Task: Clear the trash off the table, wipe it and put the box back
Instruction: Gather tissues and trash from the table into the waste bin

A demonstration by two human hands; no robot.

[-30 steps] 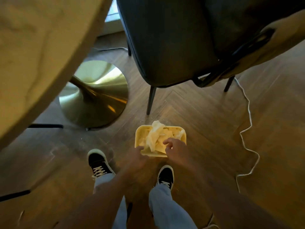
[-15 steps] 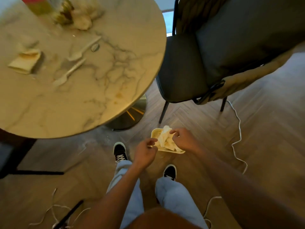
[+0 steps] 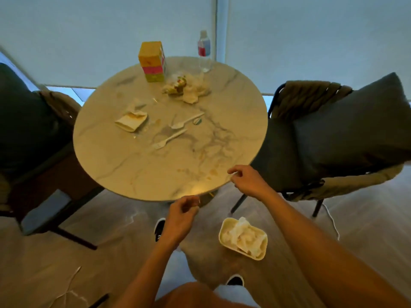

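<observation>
The beige tray (image 3: pixel 243 239) stands on the floor beside the person's feet, filled with crumpled napkins, probably as a collecting place for trash. On the round marble surface (image 3: pixel 138 174) remain two plastic forks (image 3: pixel 170 138), a folded wrapper (image 3: pixel 131 122), food scraps (image 3: pixel 185 88) and the colourful box (image 3: pixel 152 61). The left hand (image 3: pixel 181 218) and the right hand (image 3: pixel 248 180) hover at the near edge, fingers loosely curled, grasping nothing, likely ready to take more.

Both arms bare, no sleeves, nothing I can see on the wrists. Left hand (image 3: pixel 181 215) and right hand (image 3: pixel 246 181) bare too, no gloves or rings. Light blue-grey jeans (image 3: pixel 235 295), plus black sneakers (image 3: pixel 159 228) with white soles and what looks like white laces.
</observation>
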